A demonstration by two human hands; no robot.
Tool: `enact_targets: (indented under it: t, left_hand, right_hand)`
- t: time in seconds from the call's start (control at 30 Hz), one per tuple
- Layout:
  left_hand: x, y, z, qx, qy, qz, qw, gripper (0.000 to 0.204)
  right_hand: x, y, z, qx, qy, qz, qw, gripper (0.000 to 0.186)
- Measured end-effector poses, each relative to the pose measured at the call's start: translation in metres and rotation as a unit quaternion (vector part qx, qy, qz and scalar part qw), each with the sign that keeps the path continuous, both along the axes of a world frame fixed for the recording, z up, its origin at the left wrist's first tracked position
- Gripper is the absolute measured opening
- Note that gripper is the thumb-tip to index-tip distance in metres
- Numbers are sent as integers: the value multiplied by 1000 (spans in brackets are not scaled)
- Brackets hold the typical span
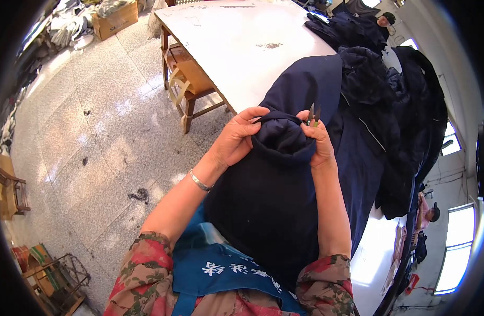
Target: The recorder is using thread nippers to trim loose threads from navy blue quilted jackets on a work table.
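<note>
A dark navy garment (263,205) hangs down in front of me, with a round ribbed-looking opening facing up. My left hand (235,138) pinches the left side of that opening's edge between thumb and fingers. On the opposite side, my right hand (320,141) grips the edge as well. Small thread snips (314,113) stick up from my right hand, their pointed blades apart and aimed away from me. Inside the opening, bunched dark lining shows. Part of the garment stretches beyond my hands onto the white table (242,47).
More dark garments (381,100) are heaped on the table to the right. A wooden stool (186,84) stands under the table's left edge. Cardboard box (115,21) and cloth piles lie at the far left, a chair (10,184) nearer. Other people (386,21) are at the far right.
</note>
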State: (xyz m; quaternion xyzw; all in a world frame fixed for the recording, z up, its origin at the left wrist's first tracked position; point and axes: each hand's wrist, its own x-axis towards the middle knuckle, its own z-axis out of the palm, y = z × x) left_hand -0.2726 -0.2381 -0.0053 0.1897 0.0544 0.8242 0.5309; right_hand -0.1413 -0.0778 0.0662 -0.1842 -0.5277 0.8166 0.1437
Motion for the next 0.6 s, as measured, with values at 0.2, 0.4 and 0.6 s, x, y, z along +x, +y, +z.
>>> enact_targets:
  t: [0.2,0.4,0.6]
  left_hand:
    - [-5,-14,-3,-232,237,100,938,12]
    - [30,-31,23,-363,470,200,780,40]
    - [75,-18,1,-156,171,229,946,54]
  right_hand:
    - [-6,-9,-5,-53,32,-39,997,20]
    - [-6,-11,-12,-26,56,-53,997,17]
    - [-8,-14,-21,-124,103,-94,982,15]
